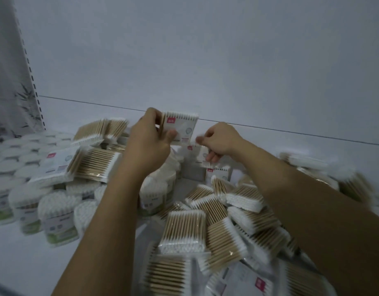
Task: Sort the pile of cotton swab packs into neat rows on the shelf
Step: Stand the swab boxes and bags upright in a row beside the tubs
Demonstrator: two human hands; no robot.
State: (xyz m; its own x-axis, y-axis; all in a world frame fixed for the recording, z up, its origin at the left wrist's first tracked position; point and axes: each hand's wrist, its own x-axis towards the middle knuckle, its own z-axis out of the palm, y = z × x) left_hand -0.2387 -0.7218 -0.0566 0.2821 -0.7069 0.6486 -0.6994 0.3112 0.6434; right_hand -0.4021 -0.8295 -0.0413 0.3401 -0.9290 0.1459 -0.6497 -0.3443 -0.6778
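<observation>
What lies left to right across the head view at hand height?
Round swab tubs, stacked flat packs, left hand gripping an upright pack, right hand pinching a lower pack, blurred packs.

Nothing legible anywhere. The upright pack (182, 127) in my left hand (148, 142) has a red square logo with blurred print. The same red square shows on the lower pack (200, 153) pinched by my right hand (218, 142), the left pack (56, 163) and the near pack (254, 280). Green labels on the tubs (58, 229) are unreadable.

White shelf (24, 265) bears piled swab packs (205, 227); round tubs (56, 208) left.
</observation>
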